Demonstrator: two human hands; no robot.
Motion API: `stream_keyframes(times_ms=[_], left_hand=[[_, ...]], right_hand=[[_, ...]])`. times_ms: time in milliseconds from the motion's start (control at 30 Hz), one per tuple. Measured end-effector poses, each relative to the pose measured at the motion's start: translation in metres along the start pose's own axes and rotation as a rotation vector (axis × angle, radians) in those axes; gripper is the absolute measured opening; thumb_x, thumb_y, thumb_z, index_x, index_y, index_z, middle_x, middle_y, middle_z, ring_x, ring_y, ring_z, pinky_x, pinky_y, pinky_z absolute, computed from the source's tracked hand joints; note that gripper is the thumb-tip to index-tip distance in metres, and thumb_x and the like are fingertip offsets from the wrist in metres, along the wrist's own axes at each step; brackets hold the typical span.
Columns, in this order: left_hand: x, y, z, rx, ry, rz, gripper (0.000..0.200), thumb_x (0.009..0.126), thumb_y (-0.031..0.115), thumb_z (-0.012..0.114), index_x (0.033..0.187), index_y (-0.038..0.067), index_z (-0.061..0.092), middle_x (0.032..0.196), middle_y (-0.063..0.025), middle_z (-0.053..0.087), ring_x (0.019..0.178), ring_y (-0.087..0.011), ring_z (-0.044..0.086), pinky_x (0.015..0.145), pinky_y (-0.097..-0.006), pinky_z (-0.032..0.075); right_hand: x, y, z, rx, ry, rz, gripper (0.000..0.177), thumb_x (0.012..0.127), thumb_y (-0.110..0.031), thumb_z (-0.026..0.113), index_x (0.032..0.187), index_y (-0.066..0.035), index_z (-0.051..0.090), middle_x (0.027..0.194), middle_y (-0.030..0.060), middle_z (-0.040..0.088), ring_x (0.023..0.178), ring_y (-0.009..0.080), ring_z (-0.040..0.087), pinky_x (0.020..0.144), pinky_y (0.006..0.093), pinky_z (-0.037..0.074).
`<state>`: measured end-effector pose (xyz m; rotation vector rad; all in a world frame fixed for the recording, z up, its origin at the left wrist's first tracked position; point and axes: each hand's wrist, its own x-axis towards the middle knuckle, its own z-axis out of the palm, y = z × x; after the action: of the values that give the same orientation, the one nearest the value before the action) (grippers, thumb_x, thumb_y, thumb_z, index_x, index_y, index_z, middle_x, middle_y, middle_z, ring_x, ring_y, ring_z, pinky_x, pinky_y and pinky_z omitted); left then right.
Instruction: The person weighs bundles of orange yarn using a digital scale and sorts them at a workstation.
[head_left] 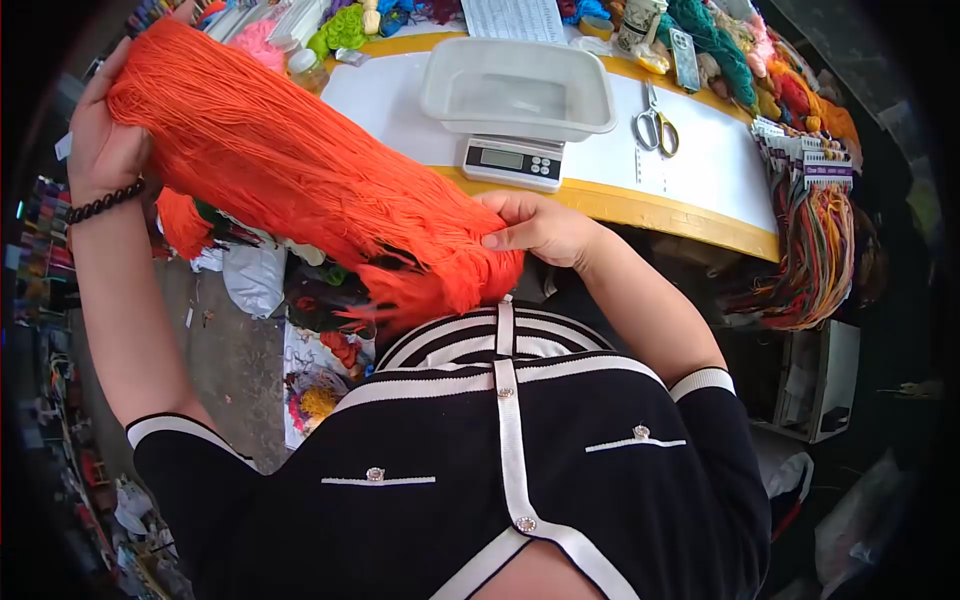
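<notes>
A large hank of orange-red thread (300,160) stretches slantwise before me, its strands spread wide and some loose ones hanging near my waist. My left hand (108,135), with a dark bead bracelet on the wrist, holds the raised upper end; the hank hides part of its fingers. At the lower end, my right hand (535,228) grips the bunched strands, thumb on top. Just beyond it, on the table, a digital scale (513,162) carries a translucent plastic tub (518,88). Scissors (655,122) lie to the right of the tub.
The white table (715,165) has a yellow edge. Coloured yarn bundles (715,45), a phone (684,60) and a printed sheet (513,18) lie along its back. Thread sample cards (815,165) hang at the right corner. A white plastic bag (254,278) is below on the left.
</notes>
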<state>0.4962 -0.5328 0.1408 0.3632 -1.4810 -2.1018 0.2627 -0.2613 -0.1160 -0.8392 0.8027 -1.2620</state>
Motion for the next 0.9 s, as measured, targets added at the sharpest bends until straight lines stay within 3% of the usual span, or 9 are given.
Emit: stream_keyframes(times_ms=[67,133,300,367,400,433,567,633,900], left_hand=[[0.002,0.003,-0.008,0.024,0.085,0.029,0.053,0.096,0.014,0.035,0.143,-0.002,0.017,0.146,-0.018,0.028,0.134,-0.0266,0.03,0.112,-0.04,0.02],[0.008,0.006,-0.032,-0.124,-0.374,-0.087,0.051,0.096,0.013,0.035,0.142,-0.002,0.02,0.143,-0.0181,0.033,0.132,-0.0268,0.033,0.111,-0.0395,0.022],[-0.012,-0.018,-0.001,-0.248,-0.37,-0.109,0.045,0.096,0.011,0.034,0.136,-0.008,0.029,0.141,-0.0196,0.036,0.131,-0.0283,0.035,0.112,-0.0391,0.024],[-0.028,-0.038,0.044,-0.101,0.299,0.086,0.044,0.096,0.011,0.034,0.135,-0.009,0.03,0.14,-0.0204,0.037,0.131,-0.0293,0.036,0.111,-0.0404,0.025],[-0.024,-0.035,0.0,-0.253,-0.034,-0.073,0.041,0.096,0.011,0.036,0.132,-0.009,0.035,0.138,-0.021,0.04,0.129,-0.0301,0.038,0.11,-0.0416,0.027],[-0.023,-0.042,0.005,-0.253,-0.027,-0.072,0.041,0.096,0.011,0.036,0.132,-0.009,0.035,0.138,-0.021,0.04,0.129,-0.0301,0.038,0.11,-0.0416,0.027],[-0.016,-0.062,0.019,-0.235,0.296,0.011,0.034,0.097,0.014,0.039,0.123,-0.009,0.042,0.13,-0.0201,0.047,0.123,-0.0297,0.043,0.108,-0.0426,0.03],[-0.013,-0.067,0.029,-0.232,0.385,0.072,0.035,0.098,0.015,0.038,0.123,-0.008,0.043,0.129,-0.02,0.048,0.123,-0.0301,0.043,0.108,-0.0427,0.03],[-0.011,-0.063,0.028,-0.23,0.339,0.05,0.035,0.098,0.016,0.039,0.124,-0.007,0.043,0.13,-0.0196,0.048,0.123,-0.0302,0.044,0.108,-0.0427,0.031]], right_hand=[[0.004,-0.004,0.001,-0.009,0.006,-0.012,0.042,0.083,0.007,0.054,0.124,0.0,0.05,0.118,0.0066,0.059,0.107,0.0135,0.055,0.097,0.0277,0.04],[0.009,-0.005,0.0,-0.016,0.012,-0.026,0.043,0.083,0.007,0.053,0.125,0.0,0.049,0.12,0.0065,0.058,0.109,0.0136,0.054,0.097,0.0277,0.04],[0.029,0.018,-0.017,-0.188,0.104,0.023,0.034,0.087,-0.003,0.056,0.12,0.0,0.052,0.113,0.0056,0.06,0.107,0.015,0.055,0.094,0.0276,0.042],[0.032,0.033,-0.022,-0.589,0.278,-0.082,0.033,0.086,-0.007,0.059,0.118,-0.001,0.053,0.11,0.0069,0.061,0.102,0.0161,0.058,0.09,0.028,0.044],[0.033,0.037,-0.022,-0.996,0.453,-0.192,0.033,0.086,-0.012,0.061,0.116,-0.003,0.054,0.106,0.0082,0.062,0.097,0.0173,0.06,0.087,0.0284,0.047],[0.034,0.032,-0.016,-0.995,0.447,-0.19,0.033,0.086,-0.012,0.061,0.116,-0.003,0.054,0.106,0.0082,0.062,0.097,0.0173,0.06,0.087,0.0284,0.047],[0.036,0.006,0.021,-1.156,0.498,-0.366,0.031,0.078,-0.01,0.067,0.108,-0.007,0.06,0.091,0.0125,0.064,0.075,0.0262,0.063,0.068,0.0346,0.052],[0.04,0.006,0.035,-1.33,0.213,-0.675,0.029,0.076,-0.006,0.065,0.105,-0.007,0.062,0.088,0.0117,0.064,0.074,0.0284,0.062,0.064,0.0367,0.051],[0.074,0.031,0.051,-1.726,0.094,-0.33,0.035,0.082,-0.017,0.059,0.116,-0.008,0.055,0.083,0.0102,0.061,0.078,0.0305,0.061,0.07,0.0402,0.049]])
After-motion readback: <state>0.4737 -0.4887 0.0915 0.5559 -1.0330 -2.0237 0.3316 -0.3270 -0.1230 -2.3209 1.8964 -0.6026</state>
